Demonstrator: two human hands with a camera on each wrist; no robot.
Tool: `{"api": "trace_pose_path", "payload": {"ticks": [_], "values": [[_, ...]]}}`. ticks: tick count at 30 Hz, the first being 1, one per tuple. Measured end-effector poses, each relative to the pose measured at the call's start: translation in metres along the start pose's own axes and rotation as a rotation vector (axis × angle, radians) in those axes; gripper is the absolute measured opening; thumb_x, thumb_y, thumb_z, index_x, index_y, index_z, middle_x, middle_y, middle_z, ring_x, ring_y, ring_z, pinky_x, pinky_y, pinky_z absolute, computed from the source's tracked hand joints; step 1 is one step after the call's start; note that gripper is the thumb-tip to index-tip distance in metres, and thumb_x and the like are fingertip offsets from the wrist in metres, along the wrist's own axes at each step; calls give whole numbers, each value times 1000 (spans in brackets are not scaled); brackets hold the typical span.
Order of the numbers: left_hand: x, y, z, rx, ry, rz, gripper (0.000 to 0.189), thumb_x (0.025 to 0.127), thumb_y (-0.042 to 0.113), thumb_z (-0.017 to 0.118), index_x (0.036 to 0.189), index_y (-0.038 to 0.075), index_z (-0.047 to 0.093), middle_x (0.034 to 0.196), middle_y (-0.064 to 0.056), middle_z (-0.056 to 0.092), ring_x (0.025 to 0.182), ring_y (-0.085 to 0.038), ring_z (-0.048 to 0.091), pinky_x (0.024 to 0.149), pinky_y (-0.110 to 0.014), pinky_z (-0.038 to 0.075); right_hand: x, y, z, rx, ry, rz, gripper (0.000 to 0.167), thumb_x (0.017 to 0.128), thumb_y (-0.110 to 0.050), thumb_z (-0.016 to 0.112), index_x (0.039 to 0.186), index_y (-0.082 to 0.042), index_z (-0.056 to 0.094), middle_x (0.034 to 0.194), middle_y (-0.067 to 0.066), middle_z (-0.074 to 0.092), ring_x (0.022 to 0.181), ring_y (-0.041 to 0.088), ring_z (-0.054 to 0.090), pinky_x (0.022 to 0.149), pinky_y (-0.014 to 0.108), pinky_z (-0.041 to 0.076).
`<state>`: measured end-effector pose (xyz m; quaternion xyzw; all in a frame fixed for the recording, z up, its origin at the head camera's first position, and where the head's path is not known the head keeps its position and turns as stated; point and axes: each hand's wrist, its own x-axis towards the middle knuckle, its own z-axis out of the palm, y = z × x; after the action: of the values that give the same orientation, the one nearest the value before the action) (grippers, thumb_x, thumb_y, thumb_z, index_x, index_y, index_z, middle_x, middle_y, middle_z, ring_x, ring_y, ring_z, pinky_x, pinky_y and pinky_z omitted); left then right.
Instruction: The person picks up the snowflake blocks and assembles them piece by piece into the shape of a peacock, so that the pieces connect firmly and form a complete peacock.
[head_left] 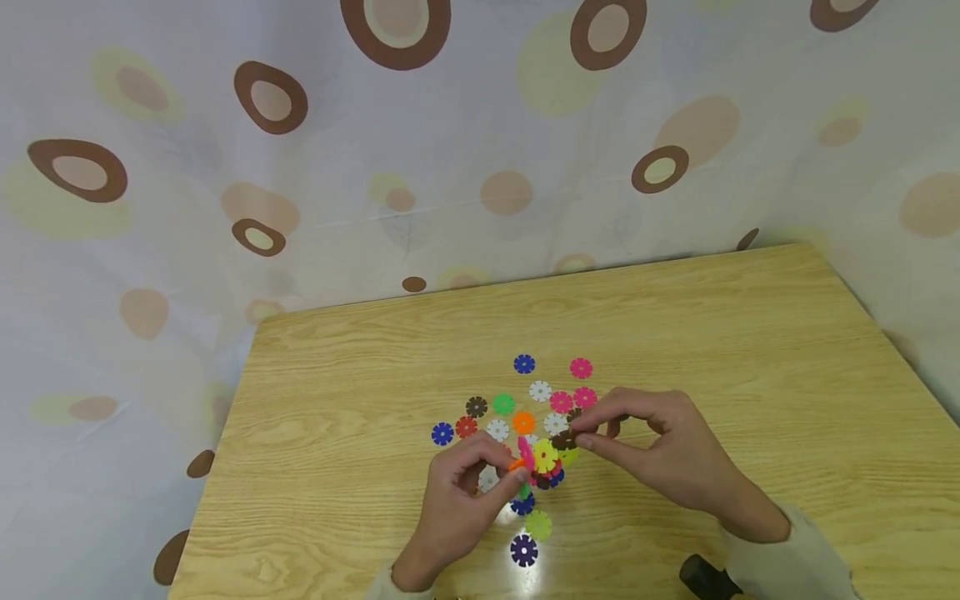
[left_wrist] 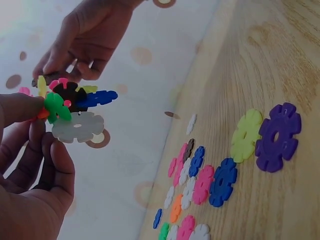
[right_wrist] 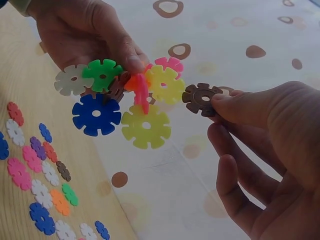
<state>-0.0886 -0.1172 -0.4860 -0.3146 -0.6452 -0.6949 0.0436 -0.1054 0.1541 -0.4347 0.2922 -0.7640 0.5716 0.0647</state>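
In the head view my left hand (head_left: 461,504) is raised over the wooden table and holds a cluster of interlocked, notched plastic snowflake discs. An orange disc (head_left: 516,464) of the cluster is pinched between its thumb and fingers. Green, white, blue, pink, brown and yellow discs branch from it; the blue disc (right_wrist: 83,116) and lower yellow disc (right_wrist: 159,134) show well in the right wrist view. My right hand (head_left: 678,458) pinches a brown disc (right_wrist: 192,104) by its edge. That disc's rim is at the upper yellow disc (right_wrist: 170,91); whether they are slotted together I cannot tell.
Loose discs in many colours lie on the wooden table (head_left: 337,408) beneath and beyond the hands. A purple disc (head_left: 514,557) is nearest the front, a blue disc (head_left: 517,367) farther back. Spotted cloth (head_left: 450,142) hangs behind the table. A dark object (head_left: 701,575) is beside the right sleeve.
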Motion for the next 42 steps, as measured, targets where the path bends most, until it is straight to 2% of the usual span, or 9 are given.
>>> {"api": "trace_pose_path", "payload": {"ticks": [6, 9, 14, 17, 21, 25, 32, 38, 42], "values": [[0, 0, 0, -27, 10, -45, 15, 91, -21, 70, 93, -6, 67, 87, -23, 68, 84, -10, 66, 81, -24, 65, 0, 1, 4, -53, 6, 36, 39, 87, 9, 85, 106, -24, 82, 98, -9, 83, 81, 7, 70, 74, 24, 61], [-1, -1, 1, -76, 12, -123, 6, 96, -15, 68, 94, -11, 65, 88, -30, 66, 86, -3, 66, 79, -21, 64, 3, 1, 6, -73, 7, 94, 31, 89, 3, 86, 105, -23, 83, 98, -9, 84, 80, 7, 69, 75, 24, 62], [-2, -2, 3, -128, 58, -424, 18, 101, -1, 69, 96, -18, 62, 86, -7, 72, 80, -1, 67, 77, -18, 61, 13, 4, 8, -12, -26, 231, 18, 95, -6, 84, 108, -19, 84, 102, -5, 85, 86, 8, 77, 80, 25, 66], [-1, -2, 3, -170, 85, -595, 21, 101, 6, 69, 95, -13, 63, 85, 10, 73, 77, -3, 66, 77, -18, 59, 17, 9, 9, 39, -45, 292, 15, 97, -8, 83, 110, -15, 84, 104, -1, 85, 90, 9, 80, 81, 27, 67], [0, -3, 1, -298, 99, -693, 11, 103, 6, 67, 92, 7, 67, 84, 13, 72, 77, -4, 64, 77, -18, 57, 20, 15, 10, 90, -61, 322, 13, 98, -7, 81, 111, -11, 83, 106, 4, 85, 93, 10, 81, 82, 27, 68], [0, -4, 0, -365, 103, -726, 20, 103, 6, 66, 89, 20, 68, 83, 14, 71, 78, -3, 62, 78, -17, 56, 20, 18, 11, 121, -67, 322, 14, 98, -5, 80, 111, -8, 82, 106, 7, 85, 93, 11, 81, 83, 28, 68], [-1, -3, -1, -368, 106, -713, 20, 103, 4, 65, 90, 20, 67, 84, 14, 72, 77, -3, 63, 78, -17, 57, 18, 20, 14, 113, -60, 328, 16, 97, -3, 81, 112, -7, 81, 106, 8, 84, 92, 10, 80, 81, 28, 68], [-3, -3, -1, -341, 100, -645, 9, 102, 1, 65, 93, 0, 63, 84, 13, 72, 75, -2, 62, 73, -15, 55, 15, 14, 16, 98, -36, 317, 15, 97, -5, 82, 111, -8, 82, 105, 6, 85, 91, 10, 80, 82, 27, 68], [-3, -2, -2, -308, 96, -640, 15, 102, 2, 65, 94, -9, 58, 83, 13, 71, 75, -2, 62, 73, -16, 55, 16, 9, 16, 104, -36, 313, 15, 97, -6, 81, 111, -10, 82, 105, 5, 85, 90, 11, 81, 82, 28, 68]]}}
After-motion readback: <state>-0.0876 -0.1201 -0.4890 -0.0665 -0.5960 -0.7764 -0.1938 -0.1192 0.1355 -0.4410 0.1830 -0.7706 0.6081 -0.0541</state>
